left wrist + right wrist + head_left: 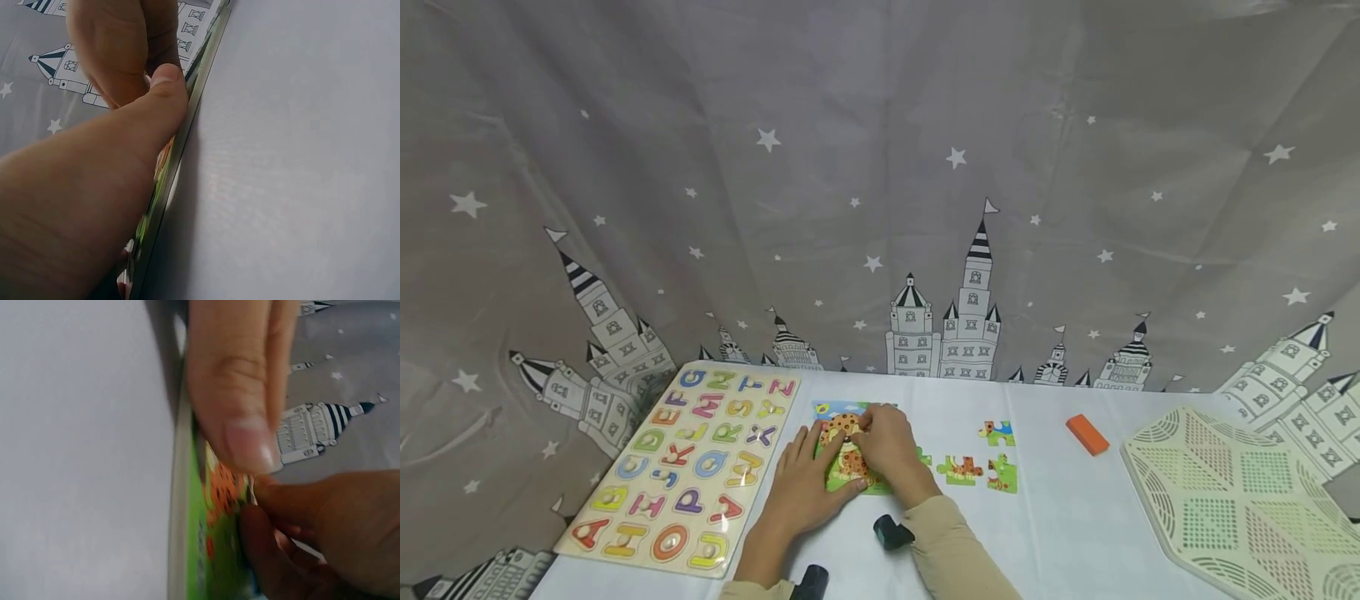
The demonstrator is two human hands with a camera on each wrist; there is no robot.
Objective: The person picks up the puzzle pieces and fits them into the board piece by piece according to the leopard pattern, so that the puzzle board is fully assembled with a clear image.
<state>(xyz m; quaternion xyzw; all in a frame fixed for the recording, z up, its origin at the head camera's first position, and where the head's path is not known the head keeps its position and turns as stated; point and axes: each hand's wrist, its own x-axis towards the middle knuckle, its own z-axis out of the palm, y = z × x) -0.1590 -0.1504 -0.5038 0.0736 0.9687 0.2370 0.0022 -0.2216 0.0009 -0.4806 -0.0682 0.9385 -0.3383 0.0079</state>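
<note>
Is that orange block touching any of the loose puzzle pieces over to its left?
Apart. The head view shows a strip of bare white table between the orange block and the nearest loose puzzle pieces.

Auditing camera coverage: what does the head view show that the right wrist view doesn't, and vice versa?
Head only: the pale wooden alphabet board with coloured letters, the loose green-and-orange jigsaw pieces, the orange rectangular block and the off-white perforated board.

Right wrist only: a close-up of the straight pale side edge of the green picture puzzle with a spotted orange animal.

Both: part of that puzzle, the left hand, the right hand, the white tabletop, the grey castle-print curtain.
</note>
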